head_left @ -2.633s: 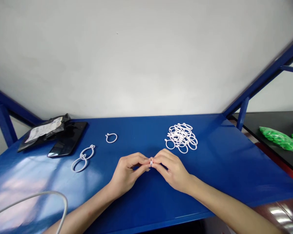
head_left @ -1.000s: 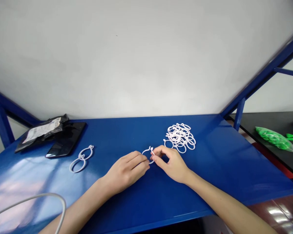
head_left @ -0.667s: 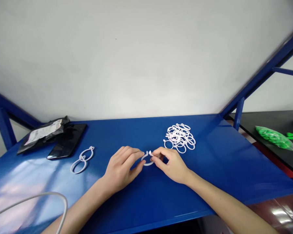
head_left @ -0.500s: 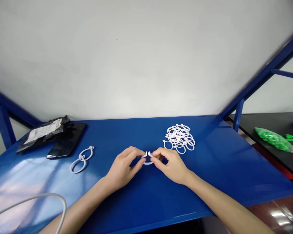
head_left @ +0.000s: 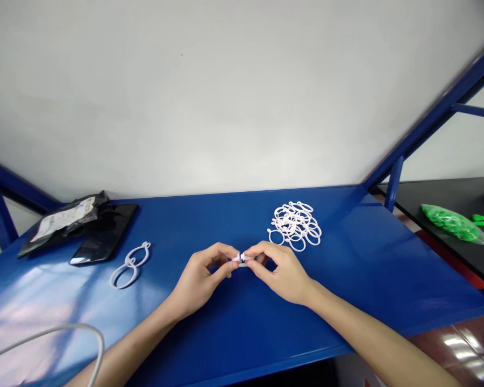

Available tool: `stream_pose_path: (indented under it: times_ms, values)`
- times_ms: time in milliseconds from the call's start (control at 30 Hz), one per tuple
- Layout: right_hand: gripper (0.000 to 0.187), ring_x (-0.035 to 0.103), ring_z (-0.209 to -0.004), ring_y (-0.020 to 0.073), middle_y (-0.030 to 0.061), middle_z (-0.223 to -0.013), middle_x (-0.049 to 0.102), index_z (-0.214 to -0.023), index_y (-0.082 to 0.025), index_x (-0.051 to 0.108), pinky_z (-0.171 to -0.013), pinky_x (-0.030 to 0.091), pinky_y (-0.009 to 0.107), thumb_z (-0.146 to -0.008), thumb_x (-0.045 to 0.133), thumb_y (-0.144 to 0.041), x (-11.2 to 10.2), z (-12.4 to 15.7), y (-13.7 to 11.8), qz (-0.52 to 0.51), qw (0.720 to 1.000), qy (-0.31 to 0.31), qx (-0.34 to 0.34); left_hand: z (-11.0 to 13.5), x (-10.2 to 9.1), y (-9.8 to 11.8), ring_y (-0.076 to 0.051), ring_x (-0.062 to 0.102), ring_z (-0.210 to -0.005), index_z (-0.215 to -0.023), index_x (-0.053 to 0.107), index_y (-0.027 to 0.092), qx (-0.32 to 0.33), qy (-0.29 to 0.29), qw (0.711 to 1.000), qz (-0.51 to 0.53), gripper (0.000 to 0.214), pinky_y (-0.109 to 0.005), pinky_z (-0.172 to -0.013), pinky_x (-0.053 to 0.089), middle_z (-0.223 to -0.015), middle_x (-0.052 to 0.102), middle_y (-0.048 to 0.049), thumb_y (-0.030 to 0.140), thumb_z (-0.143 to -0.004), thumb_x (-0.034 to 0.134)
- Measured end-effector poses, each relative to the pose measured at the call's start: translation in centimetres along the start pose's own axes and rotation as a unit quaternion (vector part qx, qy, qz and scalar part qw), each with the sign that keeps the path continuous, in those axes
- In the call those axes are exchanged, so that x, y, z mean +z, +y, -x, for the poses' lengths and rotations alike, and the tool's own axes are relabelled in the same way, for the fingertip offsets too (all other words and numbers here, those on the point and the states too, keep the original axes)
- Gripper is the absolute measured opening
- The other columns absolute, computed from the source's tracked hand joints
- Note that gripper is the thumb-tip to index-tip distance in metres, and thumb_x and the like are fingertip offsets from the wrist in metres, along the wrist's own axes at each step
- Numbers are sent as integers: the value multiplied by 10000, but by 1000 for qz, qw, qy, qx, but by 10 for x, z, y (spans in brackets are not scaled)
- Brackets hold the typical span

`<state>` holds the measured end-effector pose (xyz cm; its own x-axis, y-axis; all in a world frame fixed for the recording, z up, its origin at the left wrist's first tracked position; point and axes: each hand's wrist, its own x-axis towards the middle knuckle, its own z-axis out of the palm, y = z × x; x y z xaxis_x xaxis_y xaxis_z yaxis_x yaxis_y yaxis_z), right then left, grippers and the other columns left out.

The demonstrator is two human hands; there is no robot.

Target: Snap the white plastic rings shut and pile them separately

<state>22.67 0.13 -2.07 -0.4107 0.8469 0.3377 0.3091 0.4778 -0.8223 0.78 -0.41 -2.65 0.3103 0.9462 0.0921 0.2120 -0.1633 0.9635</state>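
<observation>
A white plastic ring [head_left: 242, 264] is pinched between both hands above the blue table [head_left: 226, 333]. My left hand [head_left: 204, 277] is closed on one end of it, thumb and forefinger together. On the other end, my right hand [head_left: 280, 271] has the same pinch. The two small end tabs face each other with a narrow gap; fingers cover much of the ring. Beyond my right hand lies a pile of similar white rings [head_left: 296, 226]. Two linked white rings [head_left: 123, 275] rest on the table to the left of my left hand.
A black plastic package [head_left: 64, 220] with a white label overlaps a dark flat device [head_left: 105, 236] at the back left. A pale cable [head_left: 76, 325] curves across the front left. Blue frame bars [head_left: 431, 118] rise at the sides. On a black side table sits a bag of green pieces [head_left: 454, 224].
My hands have drawn closer together, and the ring's two end tabs are nearer each other. The view has shifted slightly; the other rings lie as before.
</observation>
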Motion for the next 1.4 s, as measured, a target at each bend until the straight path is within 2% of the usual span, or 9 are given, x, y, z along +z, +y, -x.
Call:
stream_pose_path:
  times_ms: [133, 300, 633, 800, 1067, 1267, 1400]
  values:
    - [115, 669, -709, 122, 6, -915, 732, -1043, -238, 730, -695, 563, 261, -974, 639, -226, 0, 0, 0, 5, 1000, -4, -17, 2, 3, 4, -156, 709, -675, -1007, 649, 179, -42, -12, 997, 58, 217, -274, -672, 532, -787, 714, -11, 381, -932, 672]
    - [126, 662, -706, 120, 13, -921, 726, -1062, -238, 732, -684, 558, 253, -985, 632, -247, 1, 1, 0, 8, 1000, -1, -20, 5, 2, 8, -172, 742, -741, -995, 637, 178, -43, 4, 995, 89, 238, -287, -729, 553, -826, 717, -16, 391, -912, 700]
    - [101, 653, -692, 113, 6, -883, 709, -1038, -224, 727, -682, 541, 250, -984, 647, -255, 1, 1, 2, 23, 999, 2, -37, 4, 5, 3, -160, 737, -701, -942, 656, 173, -16, 7, 999, 47, 201, -264, -689, 564, -789, 725, -17, 372, -927, 686]
    - [122, 658, -708, 117, 15, -887, 708, -1031, -217, 723, -668, 531, 243, -1005, 624, -282, 3, 3, 2, 41, 998, -5, -57, 5, 5, 0, -140, 726, -697, -936, 679, 183, 24, 4, 1000, 11, 147, -246, -683, 576, -795, 719, -7, 330, -944, 669]
    - [149, 666, -725, 128, 27, -870, 719, -1019, -186, 708, -667, 528, 250, -1031, 583, -266, 2, 3, 2, 113, 987, -4, -115, 6, 4, -4, -124, 717, -720, -951, 710, 207, 117, 18, 987, -111, 66, -224, -694, 585, -848, 741, -3, 218, -945, 645]
    - [162, 683, -748, 137, 40, -890, 726, -1006, -172, 686, -675, 539, 254, -1047, 547, -242, 5, 3, 3, 152, 978, 2, -147, 7, 5, -2, -100, 725, -708, -945, 714, 214, 176, 52, 972, -144, 74, -172, -670, 571, -848, 767, 18, 151, -915, 688]
    - [190, 695, -773, 145, 44, -902, 731, -1009, -171, 674, -691, 556, 264, -1065, 503, -233, 5, 5, 2, 187, 968, -8, -165, 7, 5, -1, -103, 729, -708, -930, 715, 210, 200, 54, 965, -163, 77, -164, -653, 562, -833, 775, 20, 138, -904, 709]
